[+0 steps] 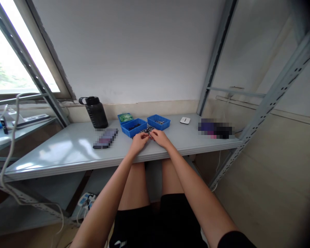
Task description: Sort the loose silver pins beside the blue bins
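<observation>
My left hand (pixel 139 142) and my right hand (pixel 159 137) meet near the table's front edge, fingertips pinched close together. Whatever sits between them is too small to name; a small pale, shiny spot shows there. Just behind my fingers lies a pile of small black-and-white parts (pixel 146 130), partly hidden by my hands. Beyond the left hand is a blue bin (pixel 131 133) with dark small pieces inside. Another blue bin (pixel 163 126), behind my right hand, holds small silvery metal pieces.
On the grey table (pixel 67 148) stand a black water bottle (pixel 96 113) and a blurred phone-like object (pixel 105 138). A blue tray with a green packet (pixel 125 117) is at the back. To the right are a white square object (pixel 185 120) and a blurred dark item (pixel 215 128). Metal posts flank the table.
</observation>
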Tool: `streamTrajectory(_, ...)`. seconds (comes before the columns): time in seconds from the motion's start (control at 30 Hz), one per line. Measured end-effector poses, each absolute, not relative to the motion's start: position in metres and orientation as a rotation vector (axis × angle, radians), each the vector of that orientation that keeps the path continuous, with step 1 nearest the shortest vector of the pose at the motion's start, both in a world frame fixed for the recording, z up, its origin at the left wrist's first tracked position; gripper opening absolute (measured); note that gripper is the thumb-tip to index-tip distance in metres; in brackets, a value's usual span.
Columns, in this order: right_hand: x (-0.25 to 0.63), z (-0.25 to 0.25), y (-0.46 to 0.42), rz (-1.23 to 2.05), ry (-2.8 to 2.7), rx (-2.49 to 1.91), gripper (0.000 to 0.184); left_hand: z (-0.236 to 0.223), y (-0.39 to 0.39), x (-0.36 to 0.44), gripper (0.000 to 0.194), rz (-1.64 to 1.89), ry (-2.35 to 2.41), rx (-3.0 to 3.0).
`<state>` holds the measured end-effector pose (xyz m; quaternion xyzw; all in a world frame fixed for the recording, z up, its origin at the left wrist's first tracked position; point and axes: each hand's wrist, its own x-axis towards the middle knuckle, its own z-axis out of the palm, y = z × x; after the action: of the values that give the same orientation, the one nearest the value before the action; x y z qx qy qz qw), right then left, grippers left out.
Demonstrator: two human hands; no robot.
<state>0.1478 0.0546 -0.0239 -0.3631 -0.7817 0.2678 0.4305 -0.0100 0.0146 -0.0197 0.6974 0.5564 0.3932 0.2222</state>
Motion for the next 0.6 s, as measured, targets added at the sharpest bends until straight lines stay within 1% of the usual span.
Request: streamTrajectory(0.6,0.1474,-0.0241,0.0547,0.679,-1.942,-0.937,0.027,-0.0175,0.0123,-0.0100,0.023,1.062,1.574,1.940)
